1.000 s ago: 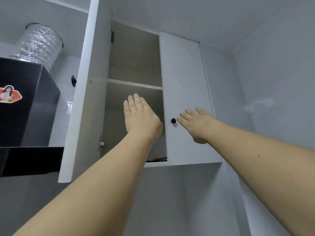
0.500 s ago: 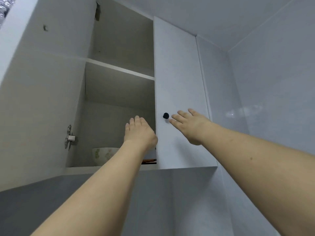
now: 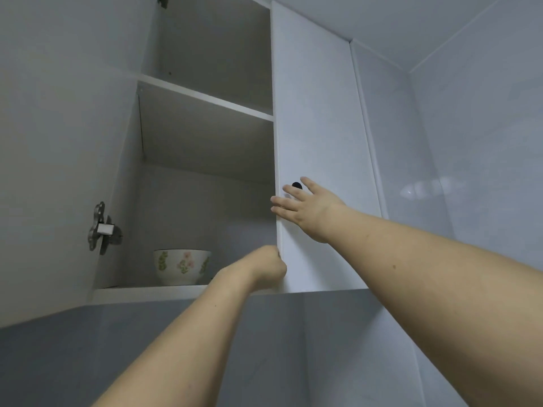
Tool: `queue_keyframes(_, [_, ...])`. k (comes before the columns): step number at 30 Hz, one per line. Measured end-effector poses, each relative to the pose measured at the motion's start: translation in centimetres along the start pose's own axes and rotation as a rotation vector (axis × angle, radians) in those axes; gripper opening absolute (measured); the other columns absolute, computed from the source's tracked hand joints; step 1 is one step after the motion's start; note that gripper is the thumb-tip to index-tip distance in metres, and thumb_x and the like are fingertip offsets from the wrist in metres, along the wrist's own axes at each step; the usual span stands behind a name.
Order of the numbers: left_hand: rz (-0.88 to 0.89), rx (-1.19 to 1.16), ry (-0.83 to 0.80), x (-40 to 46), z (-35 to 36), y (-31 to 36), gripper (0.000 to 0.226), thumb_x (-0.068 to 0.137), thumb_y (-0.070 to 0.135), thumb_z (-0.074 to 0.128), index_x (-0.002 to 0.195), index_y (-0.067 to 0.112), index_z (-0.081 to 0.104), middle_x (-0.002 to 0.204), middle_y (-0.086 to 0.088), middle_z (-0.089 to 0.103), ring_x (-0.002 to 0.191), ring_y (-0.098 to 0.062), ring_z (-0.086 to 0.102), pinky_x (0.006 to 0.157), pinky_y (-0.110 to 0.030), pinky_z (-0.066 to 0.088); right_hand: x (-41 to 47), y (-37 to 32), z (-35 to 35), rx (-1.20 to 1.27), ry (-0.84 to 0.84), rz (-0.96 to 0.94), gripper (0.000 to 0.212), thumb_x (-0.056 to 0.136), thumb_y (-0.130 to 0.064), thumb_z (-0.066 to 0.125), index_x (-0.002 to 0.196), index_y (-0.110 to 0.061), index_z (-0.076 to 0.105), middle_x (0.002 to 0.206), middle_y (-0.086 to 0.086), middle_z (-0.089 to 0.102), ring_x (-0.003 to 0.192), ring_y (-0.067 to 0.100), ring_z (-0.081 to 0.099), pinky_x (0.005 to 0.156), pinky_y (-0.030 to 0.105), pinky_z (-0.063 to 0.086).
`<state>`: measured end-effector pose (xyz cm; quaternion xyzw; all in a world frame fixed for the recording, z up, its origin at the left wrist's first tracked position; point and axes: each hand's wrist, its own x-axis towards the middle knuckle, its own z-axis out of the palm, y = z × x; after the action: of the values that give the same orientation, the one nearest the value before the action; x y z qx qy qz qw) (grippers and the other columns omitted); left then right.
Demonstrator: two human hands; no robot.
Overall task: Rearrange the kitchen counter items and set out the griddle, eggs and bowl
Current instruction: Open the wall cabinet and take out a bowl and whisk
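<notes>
The bowl (image 3: 182, 266) is sitting upright on the bottom shelf (image 3: 147, 290) of the open wall cabinet, toward its left side, well apart from both my hands. My left hand (image 3: 269, 267) is reaching up beside it, at the lower inner edge of the closed right door (image 3: 317, 113); its fingers are curling out of sight behind that edge, so I cannot tell what they are gripping. My right hand (image 3: 305, 205) is lying flat on the door's front with fingers spread, holding nothing, the black knob (image 3: 296, 185) showing between them. A metal hinge (image 3: 101, 229) is sitting on the cabinet's left wall.
</notes>
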<state>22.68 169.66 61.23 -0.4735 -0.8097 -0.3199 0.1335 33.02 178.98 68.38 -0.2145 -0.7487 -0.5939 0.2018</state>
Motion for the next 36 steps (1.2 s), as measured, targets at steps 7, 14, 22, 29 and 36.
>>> queue_keyframes(7, [0.052, -0.295, 0.171, -0.5, 0.8, -0.1, 0.018, 0.099, 0.020, 0.040, 0.084, 0.014, 0.048, 0.077, 0.004, 0.048, 0.067, -0.014, 0.042, 0.062, -0.029, 0.035, -0.7, 1.1, -0.6, -0.062, 0.022, -0.007, 0.075, 0.097, -0.023, 0.044, 0.152, -0.029, -0.007, 0.160, -0.005, -0.012, 0.147, 0.028, -0.008, 0.117, 0.053, -0.005])
queue_keyframes(14, [0.109, -0.407, 0.177, -2.7, 1.1, 3.3, 0.024, 0.101, 0.029, 0.043, 0.082, 0.015, 0.041, 0.069, 0.006, 0.041, 0.060, -0.013, 0.035, 0.057, -0.028, 0.030, -4.9, 4.4, -2.5, -0.090, -0.040, -0.007, 0.076, 0.095, -0.023, 0.046, 0.152, -0.031, -0.003, 0.160, -0.006, -0.006, 0.147, 0.028, -0.001, 0.117, 0.052, -0.005])
queue_keyframes(22, [0.167, -0.446, 0.070, -5.8, 2.0, 10.9, 0.026, 0.097, 0.032, 0.052, 0.078, 0.018, 0.042, 0.067, 0.006, 0.038, 0.054, -0.012, 0.032, 0.051, -0.024, 0.030, -11.5, 9.6, -5.0, -0.172, -0.297, 0.010, 0.073, 0.097, -0.034, 0.043, 0.152, -0.037, -0.006, 0.160, -0.007, -0.008, 0.147, 0.025, 0.002, 0.117, 0.053, -0.003])
queue_keyframes(29, [0.236, -0.450, 0.022, -6.0, 3.6, 16.9, 0.030, 0.094, 0.035, 0.061, 0.078, 0.014, 0.045, 0.061, 0.004, 0.037, 0.054, -0.015, 0.032, 0.051, -0.027, 0.027, -16.1, 14.4, -4.5, -0.253, -0.492, 0.001, 0.084, 0.097, -0.032, 0.047, 0.148, -0.039, -0.018, 0.158, -0.006, -0.023, 0.148, 0.022, -0.010, 0.117, 0.050, -0.002])
queue_keyframes(36, [0.235, -0.414, 0.101, -3.2, 6.6, 20.3, 0.050, 0.074, 0.053, 0.073, 0.105, 0.019, 0.053, 0.113, 0.000, 0.058, 0.102, -0.022, 0.056, 0.090, -0.037, 0.047, -17.6, 17.2, -2.3, -0.463, -0.593, -0.068, 0.081, 0.099, -0.030, 0.040, 0.147, -0.031, -0.025, 0.157, -0.001, -0.026, 0.147, 0.021, -0.015, 0.119, 0.045, -0.003])
